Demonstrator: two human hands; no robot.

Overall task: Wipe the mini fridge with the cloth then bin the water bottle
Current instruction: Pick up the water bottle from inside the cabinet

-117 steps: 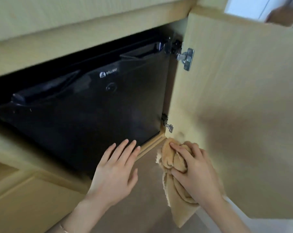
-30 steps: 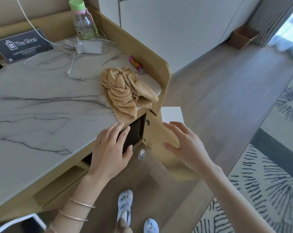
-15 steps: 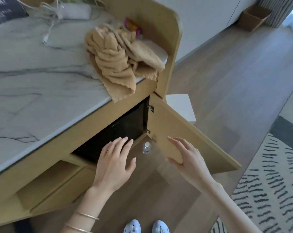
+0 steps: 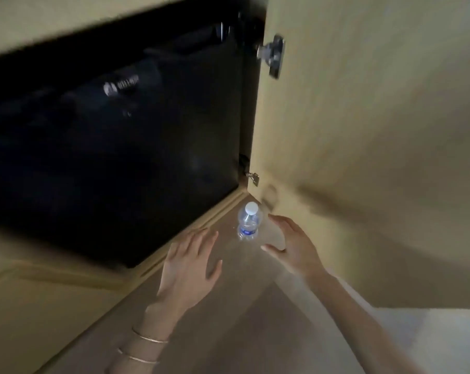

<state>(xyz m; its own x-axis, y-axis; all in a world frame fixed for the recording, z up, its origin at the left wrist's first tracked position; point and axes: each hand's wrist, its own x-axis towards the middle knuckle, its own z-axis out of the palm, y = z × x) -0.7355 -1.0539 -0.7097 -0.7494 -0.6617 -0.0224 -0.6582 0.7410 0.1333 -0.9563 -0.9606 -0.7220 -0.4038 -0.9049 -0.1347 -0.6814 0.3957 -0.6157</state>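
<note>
Head view: right hand (image 4: 296,248) spread, grasping nothing, water bottle (image 4: 249,221) between thumb and forefinger; left hand (image 4: 189,268) released.

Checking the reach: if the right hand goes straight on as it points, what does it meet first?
Probably the water bottle, upright just ahead of the right hand; depth is unclear.

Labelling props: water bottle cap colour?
White cap on the clear water bottle; head view.
</note>
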